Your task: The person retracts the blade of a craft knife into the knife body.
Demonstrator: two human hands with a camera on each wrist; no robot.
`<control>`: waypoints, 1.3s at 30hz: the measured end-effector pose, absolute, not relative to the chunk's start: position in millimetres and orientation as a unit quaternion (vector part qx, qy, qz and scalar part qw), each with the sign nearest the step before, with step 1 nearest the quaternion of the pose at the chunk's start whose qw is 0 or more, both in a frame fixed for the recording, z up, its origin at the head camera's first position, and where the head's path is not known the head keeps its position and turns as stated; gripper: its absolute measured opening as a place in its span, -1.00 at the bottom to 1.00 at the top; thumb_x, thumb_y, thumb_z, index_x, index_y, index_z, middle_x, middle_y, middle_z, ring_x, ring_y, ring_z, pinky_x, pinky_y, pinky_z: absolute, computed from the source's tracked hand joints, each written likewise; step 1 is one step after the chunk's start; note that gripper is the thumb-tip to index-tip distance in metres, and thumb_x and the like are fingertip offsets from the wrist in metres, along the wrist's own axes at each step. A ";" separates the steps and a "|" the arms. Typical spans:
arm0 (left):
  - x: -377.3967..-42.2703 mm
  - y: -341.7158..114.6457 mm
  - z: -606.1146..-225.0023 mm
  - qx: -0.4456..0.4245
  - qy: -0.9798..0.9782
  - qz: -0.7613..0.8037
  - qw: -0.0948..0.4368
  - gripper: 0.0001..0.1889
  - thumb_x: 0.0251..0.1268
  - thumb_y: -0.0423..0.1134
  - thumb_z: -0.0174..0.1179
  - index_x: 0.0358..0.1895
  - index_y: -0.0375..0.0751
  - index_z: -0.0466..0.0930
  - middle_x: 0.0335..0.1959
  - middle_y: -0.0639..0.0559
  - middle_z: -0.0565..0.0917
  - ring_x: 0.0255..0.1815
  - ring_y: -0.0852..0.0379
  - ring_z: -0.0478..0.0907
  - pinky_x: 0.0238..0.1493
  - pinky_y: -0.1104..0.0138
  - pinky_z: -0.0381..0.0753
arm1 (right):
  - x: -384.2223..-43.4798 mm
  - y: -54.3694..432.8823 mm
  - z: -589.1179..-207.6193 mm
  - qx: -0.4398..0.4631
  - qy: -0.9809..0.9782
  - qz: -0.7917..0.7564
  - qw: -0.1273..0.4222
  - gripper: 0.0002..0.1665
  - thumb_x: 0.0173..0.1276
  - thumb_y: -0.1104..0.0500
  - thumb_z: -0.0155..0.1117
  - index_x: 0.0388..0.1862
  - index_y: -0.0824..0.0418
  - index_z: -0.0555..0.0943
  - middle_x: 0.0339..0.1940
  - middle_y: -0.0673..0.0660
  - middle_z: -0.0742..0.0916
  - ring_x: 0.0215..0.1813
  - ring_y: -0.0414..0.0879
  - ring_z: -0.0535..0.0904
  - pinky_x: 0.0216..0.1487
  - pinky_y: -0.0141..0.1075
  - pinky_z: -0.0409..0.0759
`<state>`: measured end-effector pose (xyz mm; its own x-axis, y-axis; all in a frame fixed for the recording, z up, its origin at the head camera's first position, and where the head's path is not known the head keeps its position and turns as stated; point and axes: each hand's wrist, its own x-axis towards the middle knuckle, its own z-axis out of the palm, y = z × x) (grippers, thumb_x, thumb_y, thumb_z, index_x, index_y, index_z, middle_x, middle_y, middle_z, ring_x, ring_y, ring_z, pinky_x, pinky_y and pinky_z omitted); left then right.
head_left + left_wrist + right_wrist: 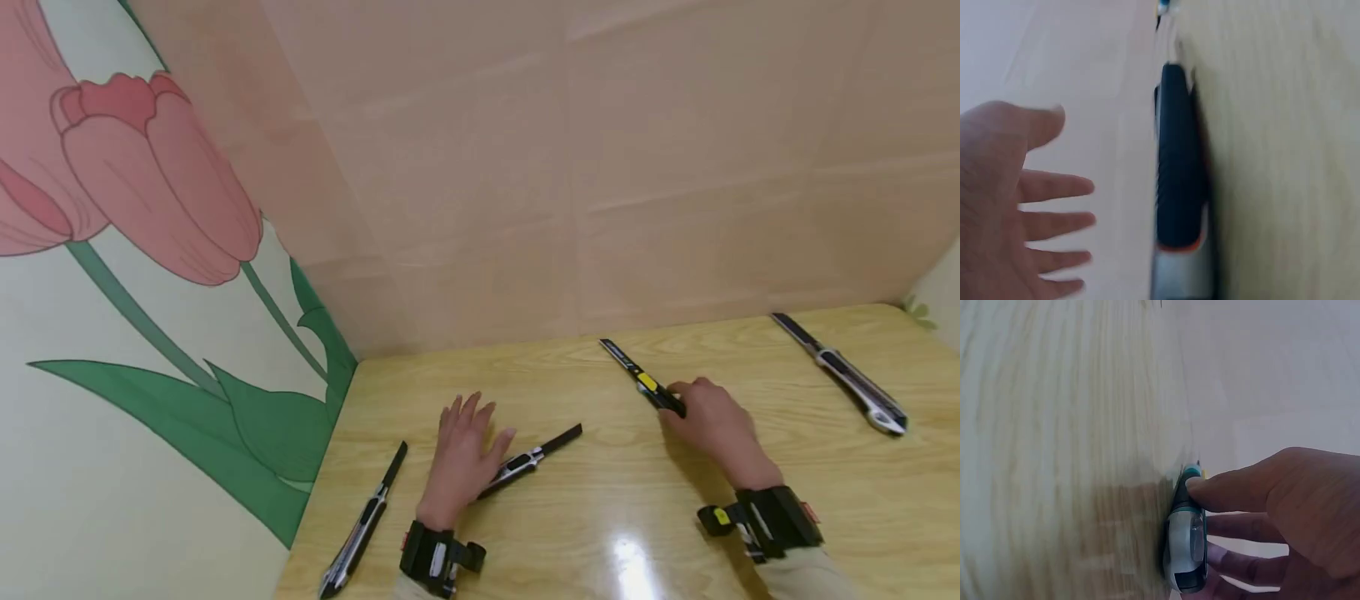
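Observation:
My right hand pinches the handle end of a black snap-off utility knife with a yellow patch; its blade end points to the back left. In the right wrist view, the thumb lies along one side of that knife's grey and black end, with fingers on the other side. My left hand is spread, fingers straight, holding nothing. It partly covers a second utility knife lying diagonally. The left wrist view has a dark knife handle with an orange edge beside the spread hand.
Another utility knife lies left of my left hand, and one more lies at the far right. The wooden table ends at a pinkish-tan covering behind it. A tulip-patterned panel borders the left side.

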<state>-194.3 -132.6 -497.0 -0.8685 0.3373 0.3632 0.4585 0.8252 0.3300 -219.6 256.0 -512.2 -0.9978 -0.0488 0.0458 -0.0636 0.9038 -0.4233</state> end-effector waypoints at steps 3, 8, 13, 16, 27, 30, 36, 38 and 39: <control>-193.1 -122.2 -495.5 -0.243 -0.928 -0.206 0.196 -0.63 0.52 0.00 0.18 0.14 -0.19 0.67 0.23 -0.12 0.62 0.36 -0.17 0.44 0.43 -0.07 0.33 | -219.4 254.8 -511.1 0.004 -0.976 0.216 0.007 -0.34 0.29 0.04 0.45 0.19 0.48 0.56 -0.17 0.40 0.63 -0.35 0.08 0.50 -0.54 -0.20 0.47; -189.8 -106.5 -490.3 -0.269 -0.908 -0.216 0.239 -0.80 0.47 -0.12 0.25 -0.01 -0.09 0.74 -0.02 0.06 0.72 0.10 0.05 0.56 0.22 0.12 0.53 | -220.3 251.1 -508.5 -0.020 -0.975 0.221 0.008 -0.24 0.25 -0.03 0.43 0.20 0.52 0.53 -0.18 0.41 0.69 -0.39 0.06 0.53 -0.59 -0.22 0.46; -187.1 -97.9 -491.2 -0.274 -0.910 -0.207 0.231 -0.80 0.46 -0.15 0.26 0.00 -0.11 0.74 -0.05 0.06 0.74 0.03 0.09 0.59 0.11 0.20 0.60 | -217.9 246.2 -507.6 -0.020 -0.970 0.240 -0.002 -0.28 0.21 -0.07 0.48 0.13 0.47 0.60 -0.23 0.35 0.74 -0.47 -0.01 0.53 -0.62 -0.23 0.45; -185.4 -95.8 -493.1 -0.272 -0.916 -0.196 0.221 -0.81 0.45 -0.15 0.28 -0.01 -0.10 0.75 -0.06 0.07 0.75 0.00 0.11 0.60 0.07 0.22 0.62 | -214.9 240.6 -507.9 -0.009 -0.967 0.254 -0.010 -0.35 0.17 -0.06 0.52 0.05 0.42 0.67 -0.26 0.28 0.75 -0.50 -0.04 0.52 -0.62 -0.24 0.45; -185.3 -84.5 -493.3 -0.281 -0.914 -0.202 0.211 -0.85 0.35 -0.22 0.37 -0.06 -0.04 0.78 -0.13 0.15 0.76 -0.07 0.16 0.59 0.03 0.27 0.61 | -216.5 213.9 -493.1 0.005 -0.963 0.267 0.031 -0.43 0.12 -0.07 0.56 -0.02 0.30 0.76 -0.29 0.19 0.79 -0.46 -0.06 0.56 -0.56 -0.26 0.47; -184.2 -78.3 -493.8 -0.277 -0.919 -0.210 0.188 -0.86 0.34 -0.22 0.38 -0.08 -0.03 0.79 -0.16 0.18 0.76 -0.11 0.20 0.58 -0.03 0.30 0.61 | -216.6 206.0 -488.7 0.014 -0.956 0.290 0.046 -0.43 0.11 -0.09 0.58 -0.03 0.27 0.77 -0.23 0.20 0.80 -0.43 -0.08 0.58 -0.50 -0.26 0.48; -181.0 -59.7 -488.7 -0.264 -0.922 -0.252 0.129 -0.86 0.41 -0.18 0.33 -0.05 0.00 0.78 -0.17 0.25 0.75 -0.13 0.26 0.62 -0.13 0.42 0.61 | -206.5 190.0 -480.5 0.012 -0.932 0.354 0.074 -0.56 0.15 -0.05 0.55 -0.06 0.17 0.79 -0.20 0.17 0.80 -0.44 -0.13 0.64 -0.49 -0.26 0.52; -180.8 -53.9 -485.1 -0.263 -0.918 -0.273 0.115 -0.85 0.44 -0.15 0.30 -0.02 0.00 0.77 -0.16 0.27 0.74 -0.13 0.26 0.64 -0.12 0.44 0.61 | -203.5 181.1 -475.0 0.014 -0.924 0.372 0.087 -0.57 0.16 -0.06 0.54 -0.06 0.14 0.78 -0.21 0.16 0.80 -0.39 -0.11 0.68 -0.49 -0.26 0.53; -180.8 -51.3 -483.2 -0.265 -0.915 -0.284 0.111 -0.84 0.45 -0.14 0.30 -0.02 0.01 0.77 -0.16 0.28 0.74 -0.13 0.27 0.65 -0.11 0.45 0.61 | -202.0 176.3 -471.8 0.016 -0.919 0.382 0.093 -0.56 0.17 -0.07 0.53 -0.05 0.13 0.78 -0.21 0.16 0.80 -0.35 -0.09 0.70 -0.49 -0.25 0.54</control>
<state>-180.8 -51.3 -483.2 -0.8351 0.4211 0.3539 0.5475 0.6983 0.4610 -202.0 176.3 -471.8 -0.9823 0.0416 0.1824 -0.1001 0.7070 -0.7001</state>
